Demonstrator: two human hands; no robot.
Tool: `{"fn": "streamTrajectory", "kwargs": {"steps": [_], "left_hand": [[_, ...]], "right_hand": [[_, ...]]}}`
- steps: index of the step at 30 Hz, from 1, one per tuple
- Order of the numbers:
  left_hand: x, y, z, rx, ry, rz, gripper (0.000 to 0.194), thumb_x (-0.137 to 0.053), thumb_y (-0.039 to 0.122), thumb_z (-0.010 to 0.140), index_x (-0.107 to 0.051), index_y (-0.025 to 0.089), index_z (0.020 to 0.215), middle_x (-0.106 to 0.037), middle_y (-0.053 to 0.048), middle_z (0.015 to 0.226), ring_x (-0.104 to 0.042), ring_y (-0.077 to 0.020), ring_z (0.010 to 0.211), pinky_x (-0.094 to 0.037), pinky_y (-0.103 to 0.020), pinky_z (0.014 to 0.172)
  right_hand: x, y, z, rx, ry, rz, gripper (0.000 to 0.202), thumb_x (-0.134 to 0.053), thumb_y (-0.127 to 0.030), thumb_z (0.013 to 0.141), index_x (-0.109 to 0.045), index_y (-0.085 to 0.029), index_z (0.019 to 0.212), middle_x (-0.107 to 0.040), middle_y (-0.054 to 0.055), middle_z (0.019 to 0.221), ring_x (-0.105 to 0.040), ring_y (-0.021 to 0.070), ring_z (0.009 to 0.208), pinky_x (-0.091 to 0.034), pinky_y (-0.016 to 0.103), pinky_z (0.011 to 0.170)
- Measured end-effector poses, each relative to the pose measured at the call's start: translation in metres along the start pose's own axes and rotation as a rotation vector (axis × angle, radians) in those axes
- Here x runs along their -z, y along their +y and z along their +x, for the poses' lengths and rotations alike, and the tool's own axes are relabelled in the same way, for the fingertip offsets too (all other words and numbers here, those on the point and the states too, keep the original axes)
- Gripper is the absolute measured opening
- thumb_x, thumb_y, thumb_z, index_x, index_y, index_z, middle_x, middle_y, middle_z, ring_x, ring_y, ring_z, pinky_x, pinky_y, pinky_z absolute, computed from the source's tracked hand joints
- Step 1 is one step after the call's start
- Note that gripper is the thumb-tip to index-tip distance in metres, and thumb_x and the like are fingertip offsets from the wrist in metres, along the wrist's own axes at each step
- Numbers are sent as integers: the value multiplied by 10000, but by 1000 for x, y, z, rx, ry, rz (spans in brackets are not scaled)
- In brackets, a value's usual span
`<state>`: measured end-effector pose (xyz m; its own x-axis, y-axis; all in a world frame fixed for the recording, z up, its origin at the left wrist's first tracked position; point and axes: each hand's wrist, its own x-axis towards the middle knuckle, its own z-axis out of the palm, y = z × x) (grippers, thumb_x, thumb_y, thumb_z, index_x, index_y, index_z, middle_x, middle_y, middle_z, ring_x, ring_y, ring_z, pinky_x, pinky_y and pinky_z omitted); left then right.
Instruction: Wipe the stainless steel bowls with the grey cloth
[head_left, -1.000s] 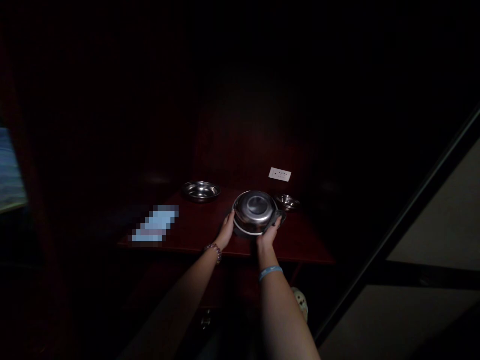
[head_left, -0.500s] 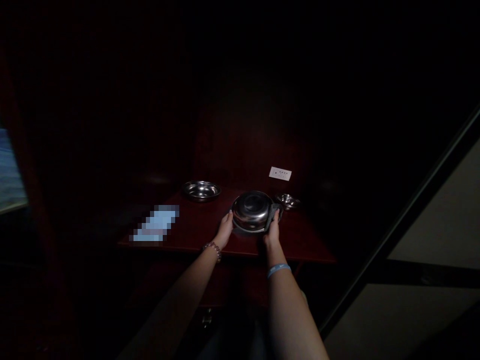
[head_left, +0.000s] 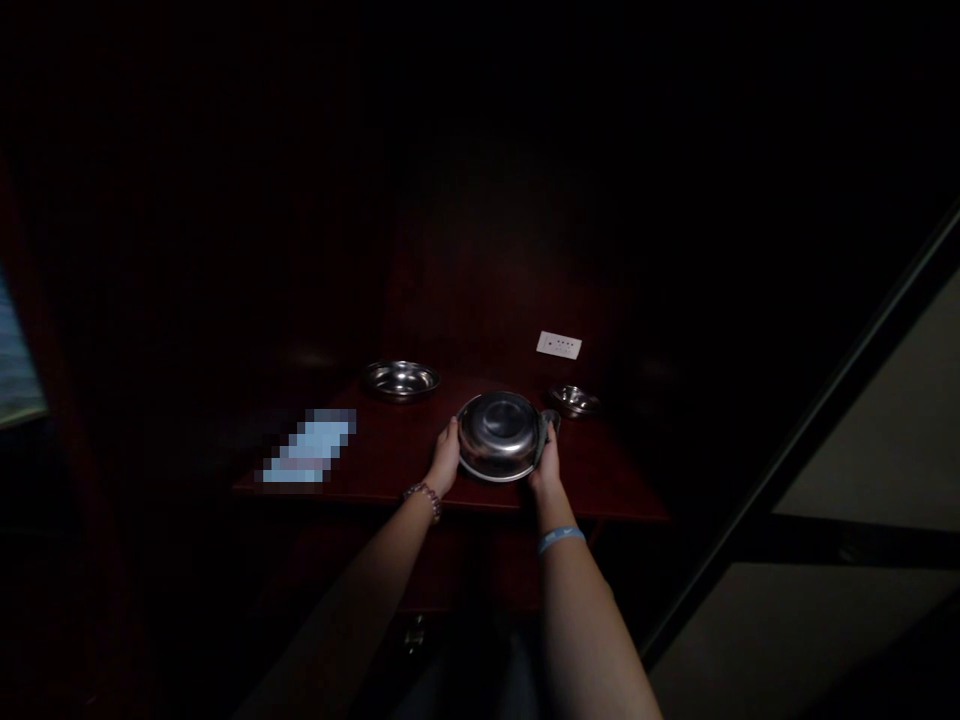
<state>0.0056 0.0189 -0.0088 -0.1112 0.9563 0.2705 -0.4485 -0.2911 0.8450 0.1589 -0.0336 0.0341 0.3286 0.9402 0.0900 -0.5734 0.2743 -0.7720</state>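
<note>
Upturned steel bowl (head_left: 498, 437), centre: rigid, probably slippery; best gripped by opposite rims. Our left hand (head_left: 444, 462) clasps one side; our right (head_left: 547, 464), the other, with grey cloth (head_left: 550, 420).

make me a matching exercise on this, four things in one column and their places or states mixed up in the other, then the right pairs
Things:
1. large bowl
2. shallow dish
3. wristband
4. white plate with small dark marks

Places and states:
A. light blue, worn near the right hand
B. on the dark wall
C. base up, between the left hand and the right hand
D. open side up, on the red table

Right pairs: 1-C, 2-D, 3-A, 4-B
</note>
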Motion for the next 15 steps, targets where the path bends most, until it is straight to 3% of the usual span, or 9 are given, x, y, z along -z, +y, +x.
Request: {"fn": "streamTrajectory", "kwargs": {"steps": [7,12,15], "left_hand": [[-5,7,-5,-1,-51,14,471,-509,545,878,-673,152,1078,-720,-118,1136,-628,-238,1131,-450,-375,1026],[-7,10,-11,104,-147,111,372,-520,512,878,-631,169,967,-715,-69,830,-679,-186,789,-521,-374,866],[-5,7,-11,89,-137,116,321,-524,478,886,-609,173,942,-695,-60,822,-668,-171,764,-520,-374,861]], "right_hand": [[2,3,2,78,148,9,509,-394,-564,910,-676,-190,1107,-742,98,1052,-705,213,946,-571,393,861],[-2,4,1,130,229,80,584,-352,-615,911,-654,-171,1139,-742,84,1049,-701,195,967,-565,380,874],[-7,4,0,71,258,93,575,-419,-640,884,-677,-165,1082,-750,82,996,-709,194,906,-567,377,867]]}}
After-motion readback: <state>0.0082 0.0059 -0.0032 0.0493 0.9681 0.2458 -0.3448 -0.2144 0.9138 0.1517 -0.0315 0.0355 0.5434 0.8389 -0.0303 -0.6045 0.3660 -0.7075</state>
